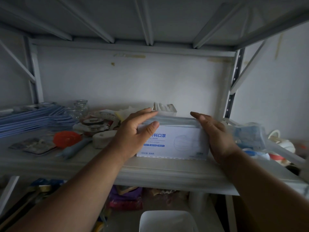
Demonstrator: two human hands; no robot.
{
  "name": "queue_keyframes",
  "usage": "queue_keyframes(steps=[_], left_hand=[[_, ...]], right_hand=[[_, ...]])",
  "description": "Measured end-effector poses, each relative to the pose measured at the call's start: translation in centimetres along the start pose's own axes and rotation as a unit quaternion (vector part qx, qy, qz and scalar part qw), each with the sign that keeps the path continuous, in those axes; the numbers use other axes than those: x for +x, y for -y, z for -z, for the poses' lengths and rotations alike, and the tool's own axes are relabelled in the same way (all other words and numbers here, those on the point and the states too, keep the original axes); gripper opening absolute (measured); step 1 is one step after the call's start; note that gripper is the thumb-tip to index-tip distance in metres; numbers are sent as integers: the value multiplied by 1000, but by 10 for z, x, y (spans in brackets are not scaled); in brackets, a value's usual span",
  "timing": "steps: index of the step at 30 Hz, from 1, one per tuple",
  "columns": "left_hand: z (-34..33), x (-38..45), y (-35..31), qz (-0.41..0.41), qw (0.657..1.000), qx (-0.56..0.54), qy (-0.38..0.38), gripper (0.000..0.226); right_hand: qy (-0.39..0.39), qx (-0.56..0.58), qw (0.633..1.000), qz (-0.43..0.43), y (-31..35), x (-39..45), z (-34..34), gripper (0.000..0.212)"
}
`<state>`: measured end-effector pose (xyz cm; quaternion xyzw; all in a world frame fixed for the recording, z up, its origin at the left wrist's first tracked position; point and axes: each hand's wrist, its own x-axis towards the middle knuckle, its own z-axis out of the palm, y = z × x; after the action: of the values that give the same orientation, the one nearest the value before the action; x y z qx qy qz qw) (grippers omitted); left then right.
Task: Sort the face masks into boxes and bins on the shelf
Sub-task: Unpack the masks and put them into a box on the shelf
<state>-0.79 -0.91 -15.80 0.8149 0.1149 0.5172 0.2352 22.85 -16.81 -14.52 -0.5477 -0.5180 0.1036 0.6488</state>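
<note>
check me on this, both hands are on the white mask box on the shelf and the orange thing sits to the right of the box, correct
Not quite. The head view shows the orange thing to the left of the white mask box, not the right. The rest holds: the left hand and right hand are both on the box, which stands on the shelf.

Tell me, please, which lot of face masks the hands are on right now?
The stack in the white mask box, centre shelf: the left hand and right hand flank it. The loose blue masks far left lie untouched.
</note>
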Motion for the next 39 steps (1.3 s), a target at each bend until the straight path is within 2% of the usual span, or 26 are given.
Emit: queue_keyframes(steps=[3, 8, 12, 15, 18, 22, 28, 30, 32, 35, 37, 39], left_hand=[[2, -1, -1, 16, 1000, 4, -5, 55], [12, -5, -3, 75, 995, -19, 56, 73], [10, -6, -7, 86, 994, -31, 56, 73], [4, -7, -14, 106, 991, -63, 54, 64], [-2, -8, -21, 103, 990, -81, 41, 66], [-10, -6, -28, 103, 990, -87, 38, 74], [-20, 2, -49, 102, 990, -92, 38, 68], [-25, 6, -54, 102, 989, -109, 20, 73], [-33, 9, -59, 99, 989, -113, -4, 88], [-50, 16, -70, 64, 994, -50, -70, 115], [-61, 20, -84, 25, 994, -1, -109, 120], [-72, 24, -100, 0, 991, 47, -122, 115]], right_hand=[[35, -26, 999, 13, 13, -14, 0, 51], [128, -68, 989, -4, 20, -30, 21, 56], [156, -77, 985, -9, 28, -41, 38, 63], [135, -101, 986, 2, 29, -51, 45, 61], [98, -118, 988, 26, 26, -59, 53, 60], [68, -70, 995, 29, 27, -66, 64, 59], [39, -25, 999, 17, 47, -73, 74, 56], [25, -10, 1000, 8, 52, -73, 79, 64], [-1, 2, 1000, -10, 57, -72, 84, 76], [-21, 34, 999, -29, 64, -69, 88, 89], [-31, 44, 998, -26, 70, -66, 87, 94], [-38, 62, 997, -13, 76, -63, 84, 95]])
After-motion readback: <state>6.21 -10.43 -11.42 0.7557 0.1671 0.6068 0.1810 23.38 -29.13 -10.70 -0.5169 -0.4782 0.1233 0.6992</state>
